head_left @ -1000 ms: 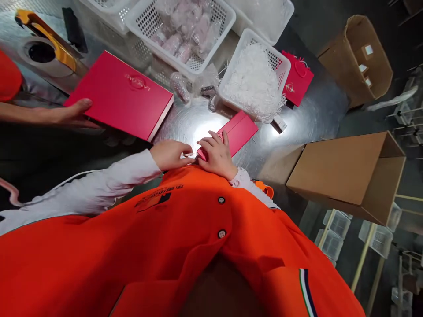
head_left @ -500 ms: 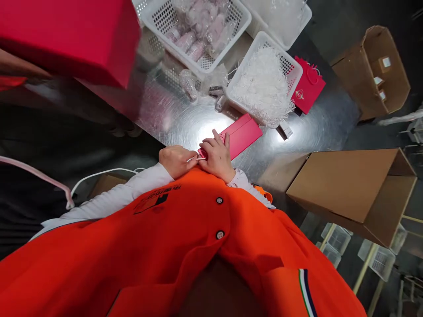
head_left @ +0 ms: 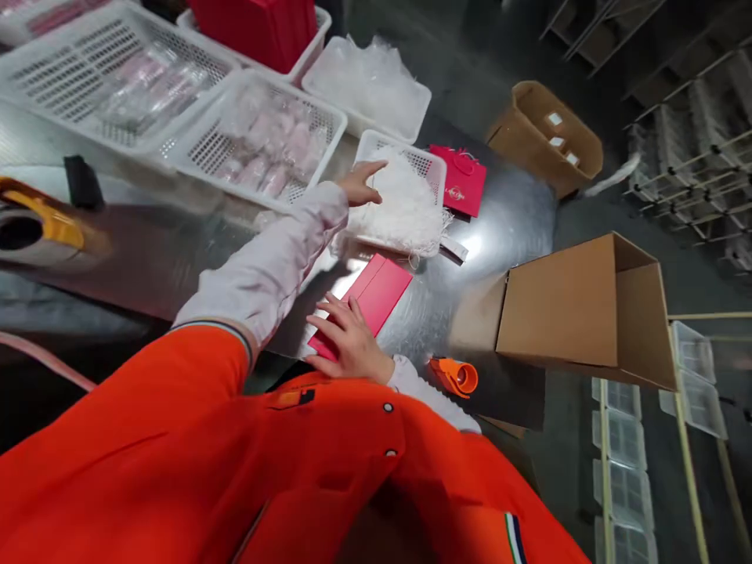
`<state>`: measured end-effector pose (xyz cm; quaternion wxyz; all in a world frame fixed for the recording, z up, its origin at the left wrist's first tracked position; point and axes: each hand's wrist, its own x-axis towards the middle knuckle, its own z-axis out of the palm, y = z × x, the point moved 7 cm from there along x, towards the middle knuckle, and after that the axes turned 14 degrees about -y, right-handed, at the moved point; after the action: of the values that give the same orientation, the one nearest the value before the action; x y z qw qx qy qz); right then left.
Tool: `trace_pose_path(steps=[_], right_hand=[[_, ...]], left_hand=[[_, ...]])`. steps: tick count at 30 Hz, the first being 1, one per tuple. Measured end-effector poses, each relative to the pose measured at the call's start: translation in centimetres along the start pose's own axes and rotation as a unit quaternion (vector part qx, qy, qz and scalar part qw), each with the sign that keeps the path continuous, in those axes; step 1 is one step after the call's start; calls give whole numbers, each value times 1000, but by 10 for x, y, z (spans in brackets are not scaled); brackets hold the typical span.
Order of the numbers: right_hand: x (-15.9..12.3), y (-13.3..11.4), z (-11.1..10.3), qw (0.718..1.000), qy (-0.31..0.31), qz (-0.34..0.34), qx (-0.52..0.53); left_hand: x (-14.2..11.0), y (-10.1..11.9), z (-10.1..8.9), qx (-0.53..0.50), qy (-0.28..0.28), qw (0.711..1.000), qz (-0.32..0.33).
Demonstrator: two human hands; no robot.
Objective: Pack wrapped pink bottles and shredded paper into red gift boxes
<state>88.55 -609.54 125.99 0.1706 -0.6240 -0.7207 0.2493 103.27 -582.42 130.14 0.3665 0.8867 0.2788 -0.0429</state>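
Observation:
A flat pink-red box (head_left: 374, 293) lies on the shiny metal table (head_left: 446, 313) right in front of me. My right hand (head_left: 346, 342) rests on its near end, fingers spread flat. My left hand (head_left: 361, 182) is stretched far forward over a white basket (head_left: 426, 160) full of white shredded paper (head_left: 405, 207). Its fingers are apart and hold nothing that I can see. My white sleeve crosses the table between the two.
White baskets (head_left: 193, 149) with wrapped pink items stand at the back left, one holding red boxes (head_left: 258, 27). A small red paper bag (head_left: 461, 180) lies beside the shred basket. An open cardboard box (head_left: 581, 309) stands right, an orange tape roll (head_left: 455, 376) nearby.
My left hand left the near end of the pink box and reached forward to the shred basket. The large red box carried at the left is gone from view. My head turned.

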Motion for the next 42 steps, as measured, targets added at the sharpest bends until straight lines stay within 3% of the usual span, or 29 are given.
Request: trace_pose_path(steps=[2, 5, 7, 9, 12, 14, 16, 19, 22, 25, 27, 30, 32, 36, 39, 42], right_hand=[[-23, 18, -5, 988, 142, 30, 49], [-74, 63, 4, 915, 346, 126, 164], [-100, 99, 28, 848, 400, 211, 278], [-111, 130, 58, 783, 393, 270, 401], [-100, 156, 94, 718, 325, 300, 537], [-87, 165, 102, 698, 297, 292, 583], [-75, 170, 98, 693, 294, 266, 602], [-62, 176, 89, 695, 285, 254, 610], [-52, 179, 85, 698, 270, 297, 593], [-38, 172, 95, 662, 256, 324, 625], [-20, 154, 113, 622, 194, 306, 695], [14, 108, 144, 572, 32, 236, 785], [43, 78, 157, 557, -31, 199, 806], [126, 39, 169, 575, -49, 219, 786], [198, 19, 176, 587, -70, 258, 764], [261, 10, 172, 654, -61, 256, 709]], left_hand=[[63, 25, 8, 31, -44, 999, 9], [117, 34, 29, 107, -108, 987, -51], [128, 37, 40, 132, -135, 981, -51], [119, 43, 41, 120, -105, 987, -29], [60, 44, 37, 79, -12, 996, -47], [-4, 41, 54, 53, -27, 996, -70], [-78, 40, 86, 64, -87, 991, -78], [-169, 27, 132, 103, -155, 969, -162], [-200, 6, 142, 105, -114, 971, -181], [-204, -44, 118, -10, -62, 989, -133], [-219, -92, 97, -159, -21, 983, -90], [-264, -177, 80, -373, 32, 919, -126], [-293, -229, 70, -438, 42, 885, -153], [-323, -327, 29, -476, 27, 844, -247], [-316, -386, -16, -470, -6, 825, -314], [-289, -418, -57, -399, 4, 847, -351]])
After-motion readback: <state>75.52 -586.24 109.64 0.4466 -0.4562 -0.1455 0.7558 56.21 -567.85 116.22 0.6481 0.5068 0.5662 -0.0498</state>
